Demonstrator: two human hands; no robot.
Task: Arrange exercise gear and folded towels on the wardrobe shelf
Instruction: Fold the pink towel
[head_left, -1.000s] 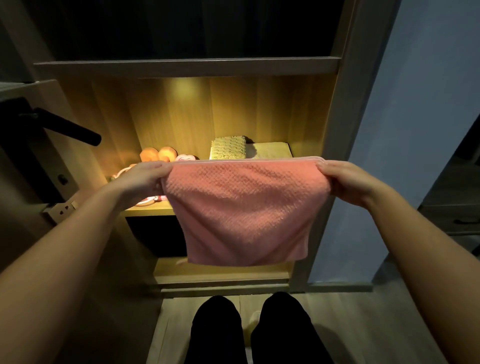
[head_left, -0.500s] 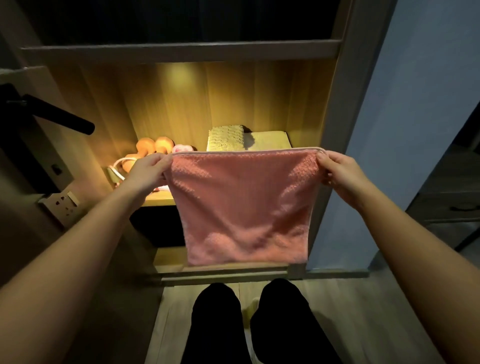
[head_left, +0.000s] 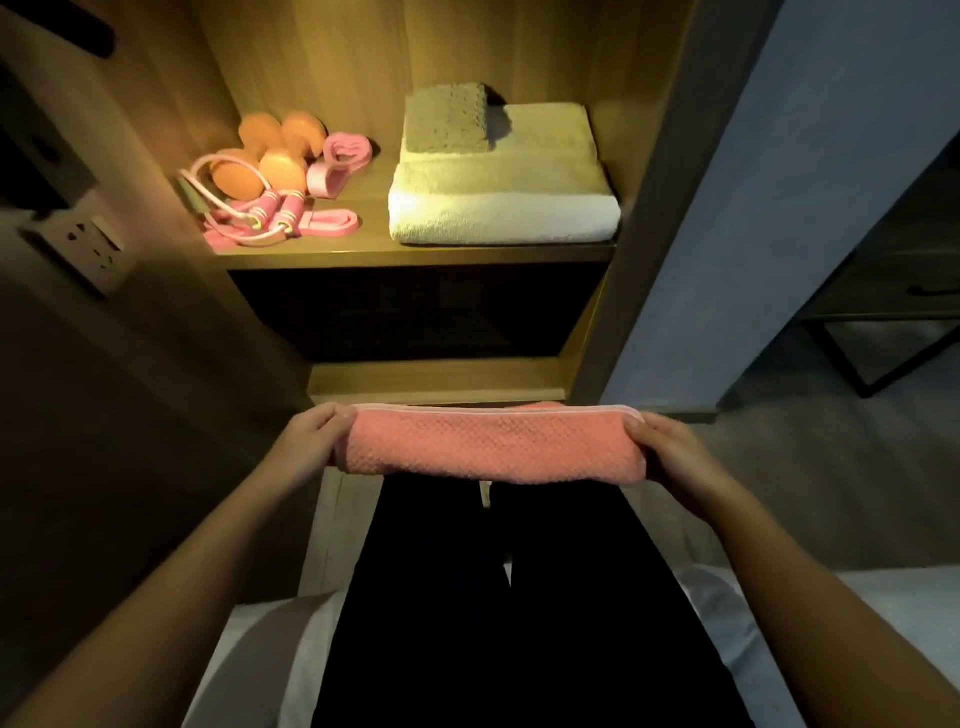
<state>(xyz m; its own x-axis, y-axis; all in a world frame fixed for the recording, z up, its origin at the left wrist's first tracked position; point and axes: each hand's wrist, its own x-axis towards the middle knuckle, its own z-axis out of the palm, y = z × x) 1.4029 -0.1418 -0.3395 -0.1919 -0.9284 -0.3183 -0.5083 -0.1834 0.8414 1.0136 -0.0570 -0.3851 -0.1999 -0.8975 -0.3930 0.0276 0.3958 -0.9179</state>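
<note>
Person standing at an open wardrobe, seen from above the arms. Pink towel (head_left: 493, 447) held level in front of the black trousers (head_left: 493, 597), below and in front of the lit shelf (head_left: 415, 254), well apart from it. Only a long band of the towel shows; how many layers it has cannot be told.

Left hand (head_left: 311, 436) grips the towel's left end, thumb on top, other fingers curled underneath and mostly hidden. Right hand (head_left: 670, 452) grips the right end the same way; its fingertips are out of sight beneath the cloth.

On the shelf, right side: a folded white towel (head_left: 504, 208) with a smaller folded grey towel (head_left: 447, 124) lying on its rear left part. Left side: orange dumbbells (head_left: 260, 161), partly covered by a pink jump rope (head_left: 249, 223), and just beside them a pink resistance band (head_left: 337, 161). These overlap; the dumbbell count is hard to make out.

Compartment under the shelf is dark, contents unreadable. Wall socket (head_left: 88, 249) at left, dim. Wardrobe top cut off by the frame edge.
</note>
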